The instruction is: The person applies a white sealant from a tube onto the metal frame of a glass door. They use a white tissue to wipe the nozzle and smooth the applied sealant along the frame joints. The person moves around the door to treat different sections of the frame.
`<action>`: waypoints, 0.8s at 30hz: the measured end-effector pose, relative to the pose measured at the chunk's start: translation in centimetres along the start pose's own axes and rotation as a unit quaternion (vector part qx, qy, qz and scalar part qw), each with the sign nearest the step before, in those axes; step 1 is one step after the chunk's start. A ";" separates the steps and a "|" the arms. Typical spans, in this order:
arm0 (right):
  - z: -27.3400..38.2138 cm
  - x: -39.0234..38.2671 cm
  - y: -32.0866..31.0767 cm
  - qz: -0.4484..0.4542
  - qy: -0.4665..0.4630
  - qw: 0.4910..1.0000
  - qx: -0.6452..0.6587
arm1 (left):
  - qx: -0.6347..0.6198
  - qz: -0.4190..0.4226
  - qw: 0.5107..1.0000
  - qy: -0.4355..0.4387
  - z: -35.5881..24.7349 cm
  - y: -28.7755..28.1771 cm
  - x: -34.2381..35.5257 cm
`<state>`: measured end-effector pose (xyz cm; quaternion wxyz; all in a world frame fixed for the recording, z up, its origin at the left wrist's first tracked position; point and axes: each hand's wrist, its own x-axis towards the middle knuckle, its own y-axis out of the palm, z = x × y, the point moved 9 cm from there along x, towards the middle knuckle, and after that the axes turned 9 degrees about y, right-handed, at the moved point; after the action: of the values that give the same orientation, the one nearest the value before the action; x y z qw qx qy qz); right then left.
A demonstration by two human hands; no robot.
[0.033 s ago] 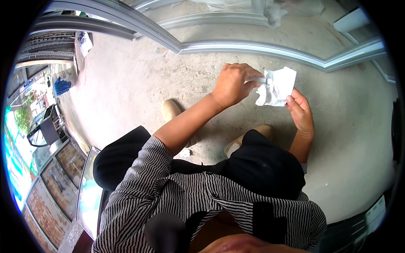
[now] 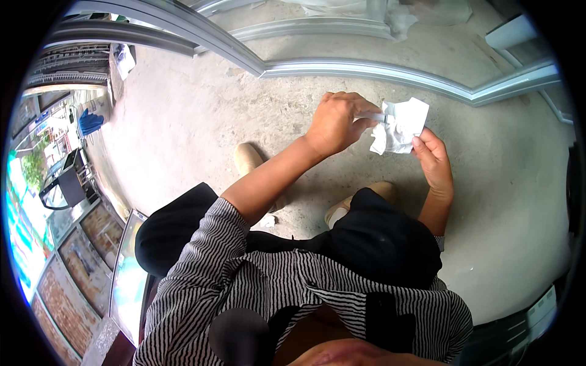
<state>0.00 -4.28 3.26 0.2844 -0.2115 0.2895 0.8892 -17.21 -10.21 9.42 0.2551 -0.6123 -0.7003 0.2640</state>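
My left hand (image 2: 334, 125) pinches a slim, translucent tube (image 2: 372, 116) with a dark band near its tip. That tip points right and lies against a crumpled white paper (image 2: 410, 116); the tube's other end is hidden by my fingers. Between thumb and fingers, my right hand (image 2: 434, 160) grips the paper by its lower right edge. One corner of the sheet stands flat and square, while the rest is creased. Both hands are held up over the concrete floor, beyond my knees.
Grey metal frames with glass (image 2: 366, 70) run across the far side. A small white scrap (image 2: 267, 221) lies on the floor (image 2: 183, 104) by my left shoe (image 2: 247, 157). Rust-marked panels (image 2: 73, 268) and a blue item (image 2: 90, 123) are at the left.
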 end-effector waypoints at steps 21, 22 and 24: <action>3.2 2.4 7.4 -0.127 -0.195 0.899 -0.371 | 0.078 0.233 0.968 -0.039 1.8 -2.9 -2.0; 3.5 2.6 8.7 -0.105 -0.189 0.900 -0.379 | 0.075 0.240 0.967 -0.035 2.1 -3.5 -2.6; 3.7 3.2 10.8 -0.069 -0.157 0.900 -0.400 | 0.068 0.257 0.963 -0.040 2.4 -5.0 -3.7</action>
<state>-9.95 -7.93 8.53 0.2780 -0.1842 -0.1544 0.9300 -22.01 -14.62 10.91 0.1918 -0.7415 -0.5095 0.3922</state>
